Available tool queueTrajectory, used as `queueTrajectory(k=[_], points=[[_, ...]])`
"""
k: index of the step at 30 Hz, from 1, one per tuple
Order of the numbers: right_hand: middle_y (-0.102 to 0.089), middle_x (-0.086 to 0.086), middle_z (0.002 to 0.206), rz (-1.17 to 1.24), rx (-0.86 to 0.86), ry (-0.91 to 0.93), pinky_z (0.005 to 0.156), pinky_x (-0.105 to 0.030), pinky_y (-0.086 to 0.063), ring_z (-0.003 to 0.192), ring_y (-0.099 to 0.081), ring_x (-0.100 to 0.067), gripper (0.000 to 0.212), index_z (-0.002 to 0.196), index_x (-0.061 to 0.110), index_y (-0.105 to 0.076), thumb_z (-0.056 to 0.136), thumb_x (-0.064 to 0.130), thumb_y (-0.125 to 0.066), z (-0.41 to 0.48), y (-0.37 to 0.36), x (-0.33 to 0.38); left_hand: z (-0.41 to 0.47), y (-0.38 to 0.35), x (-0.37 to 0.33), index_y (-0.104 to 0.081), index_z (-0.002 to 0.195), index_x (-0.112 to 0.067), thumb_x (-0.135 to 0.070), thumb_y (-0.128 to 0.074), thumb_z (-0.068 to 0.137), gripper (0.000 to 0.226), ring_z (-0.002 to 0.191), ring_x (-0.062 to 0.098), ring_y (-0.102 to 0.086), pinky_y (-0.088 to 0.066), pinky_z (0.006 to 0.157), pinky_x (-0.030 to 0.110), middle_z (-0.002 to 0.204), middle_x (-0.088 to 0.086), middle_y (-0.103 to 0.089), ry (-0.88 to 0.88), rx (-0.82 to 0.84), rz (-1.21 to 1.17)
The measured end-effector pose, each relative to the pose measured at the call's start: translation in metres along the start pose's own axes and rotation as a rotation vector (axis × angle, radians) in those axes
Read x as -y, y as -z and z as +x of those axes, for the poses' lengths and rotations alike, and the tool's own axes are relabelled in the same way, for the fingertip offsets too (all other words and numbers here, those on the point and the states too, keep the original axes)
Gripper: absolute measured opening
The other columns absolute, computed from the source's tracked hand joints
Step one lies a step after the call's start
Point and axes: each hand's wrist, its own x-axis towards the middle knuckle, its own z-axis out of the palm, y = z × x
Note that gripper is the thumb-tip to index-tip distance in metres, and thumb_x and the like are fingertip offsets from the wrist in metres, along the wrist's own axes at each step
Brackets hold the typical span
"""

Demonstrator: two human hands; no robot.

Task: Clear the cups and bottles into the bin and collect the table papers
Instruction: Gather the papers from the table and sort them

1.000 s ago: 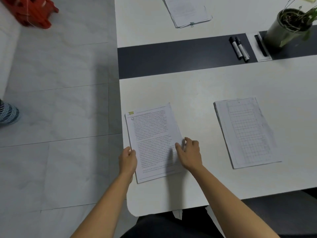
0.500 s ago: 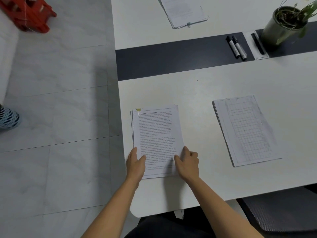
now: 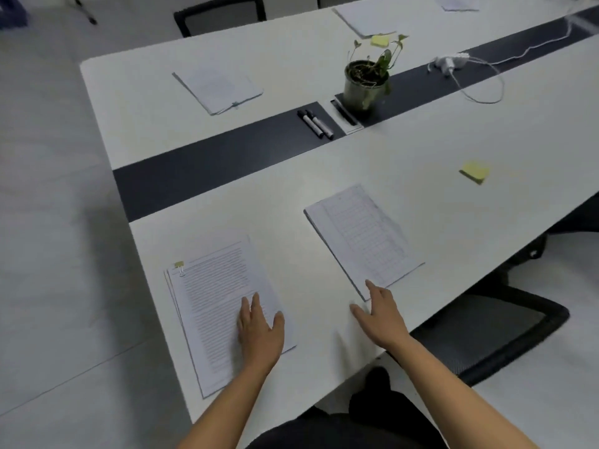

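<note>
Pressing flat on the clipped text papers (image 3: 214, 303), your left hand (image 3: 260, 330) has its fingers straight and close together, gripping nothing. That stack lies at the near left corner of the white counter (image 3: 324, 170), with a yellow-tabbed clip (image 3: 179, 266) on its far left corner. Your right hand (image 3: 381, 315) is spread wide with straight fingers, holding nothing. Its forefinger reaches the near corner of the grid-printed papers (image 3: 363, 234), which lie to the right of the first stack and apart from it.

Further items:
- A yellow sticky-note pad (image 3: 475, 171) lies on the counter, far right.
- A dark centre strip (image 3: 210, 163) carries two markers (image 3: 316, 123) side by side and a potted plant (image 3: 364, 84).
- A white charger (image 3: 451, 61) with its cable sits farther along that strip.
- Beyond the strip are a third paper stack (image 3: 218, 87), a fourth paper stack (image 3: 366, 21) and a second sticky pad (image 3: 381, 41).
- A black chair (image 3: 486, 328) stands at your right.
</note>
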Motion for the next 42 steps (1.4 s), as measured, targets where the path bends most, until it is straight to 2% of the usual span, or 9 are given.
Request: queueTrajectory(k=[10, 15, 18, 20, 23, 28, 33, 37, 42], points=[[0.004, -0.011, 0.167, -0.035, -0.057, -0.034, 0.123, -0.044, -0.013, 0.154, -0.003, -0.028, 0.090, 0.160, 0.020, 0.000, 0.096, 0.046, -0.056, 0.055, 0.091, -0.106, 0.008, -0.105, -0.110, 0.006, 0.159, -0.023, -0.048, -0.051, 0.098, 0.087, 0.154, 0.028, 0.004, -0.006, 0.123, 0.047, 0.167, 0.005, 0.010, -0.010, 0.150, 0.136], [0.030, -0.011, 0.162, -0.191, 0.034, -0.007, 0.122, -0.054, 0.004, 0.151, 0.019, -0.036, 0.090, 0.158, 0.029, 0.013, 0.096, 0.059, -0.044, 0.121, 0.141, -0.166, 0.018, -0.180, -0.157, 0.010, 0.158, -0.031, -0.064, -0.053, 0.090, 0.098, 0.153, 0.032, 0.006, -0.008, 0.122, 0.051, 0.166, 0.011, 0.014, 0.207, 0.054, 0.167], [0.040, -0.012, 0.156, -0.235, 0.051, 0.024, 0.119, -0.059, 0.009, 0.147, 0.028, -0.040, 0.090, 0.155, 0.034, 0.020, 0.095, 0.065, -0.039, 0.164, 0.176, -0.196, 0.029, -0.224, -0.183, 0.009, 0.155, -0.044, -0.081, -0.029, 0.087, 0.087, 0.153, 0.032, 0.013, -0.004, 0.122, 0.055, 0.165, 0.011, 0.018, 0.359, -0.017, 0.247], [0.040, -0.014, 0.156, -0.243, 0.048, 0.047, 0.119, -0.059, 0.009, 0.147, 0.028, -0.041, 0.090, 0.155, 0.033, 0.020, 0.095, 0.065, -0.038, 0.198, 0.201, -0.208, 0.039, -0.251, -0.201, 0.007, 0.155, -0.046, -0.082, -0.022, 0.087, 0.082, 0.152, 0.034, 0.017, -0.002, 0.121, 0.056, 0.164, 0.013, 0.022, 0.400, -0.053, 0.328], [0.036, -0.017, 0.157, -0.228, -0.024, 0.086, 0.119, -0.057, 0.009, 0.147, 0.028, -0.042, 0.089, 0.156, 0.030, 0.017, 0.096, 0.062, -0.041, 0.250, 0.237, -0.210, 0.051, -0.283, -0.218, 0.002, 0.156, -0.044, -0.072, -0.038, 0.092, 0.081, 0.151, 0.037, 0.017, -0.004, 0.120, 0.059, 0.163, 0.016, 0.023, 0.402, -0.097, 0.407], [0.026, -0.021, 0.161, -0.278, -0.234, 0.071, 0.119, -0.057, 0.005, 0.148, 0.021, -0.046, 0.077, 0.159, 0.027, 0.005, 0.100, 0.049, -0.040, 0.351, 0.298, -0.202, 0.077, -0.287, -0.231, -0.014, 0.156, -0.041, -0.053, -0.070, 0.084, 0.092, 0.147, 0.041, -0.004, -0.018, 0.115, 0.060, 0.164, 0.014, 0.004, 0.359, -0.175, 0.331], [0.018, -0.022, 0.163, -0.321, -0.321, -0.023, 0.119, -0.058, 0.002, 0.148, 0.015, -0.048, 0.072, 0.159, 0.024, 0.003, 0.102, 0.050, -0.032, 0.422, 0.334, -0.207, 0.090, -0.286, -0.227, -0.014, 0.156, -0.035, -0.047, -0.082, 0.074, 0.107, 0.143, 0.043, -0.017, -0.029, 0.113, 0.058, 0.160, 0.014, -0.006, 0.317, -0.241, 0.256], [0.020, -0.017, 0.164, -0.331, -0.264, -0.036, 0.120, -0.058, 0.007, 0.150, 0.015, -0.042, 0.070, 0.160, 0.024, 0.004, 0.102, 0.055, -0.021, 0.415, 0.310, -0.214, 0.091, -0.287, -0.223, -0.009, 0.157, -0.034, -0.043, -0.085, 0.072, 0.114, 0.145, 0.039, -0.020, -0.028, 0.112, 0.061, 0.160, 0.012, -0.006, 0.313, -0.271, 0.183], [0.009, -0.015, 0.166, -0.388, -0.190, 0.168, 0.119, -0.054, 0.007, 0.152, 0.008, -0.039, 0.066, 0.160, 0.027, -0.006, 0.103, 0.056, -0.024, 0.345, 0.265, -0.207, 0.092, -0.285, -0.227, -0.005, 0.156, -0.034, -0.044, -0.087, 0.069, 0.120, 0.143, 0.038, -0.025, -0.031, 0.111, 0.059, 0.158, 0.012, -0.009, 0.332, -0.269, 0.164]])
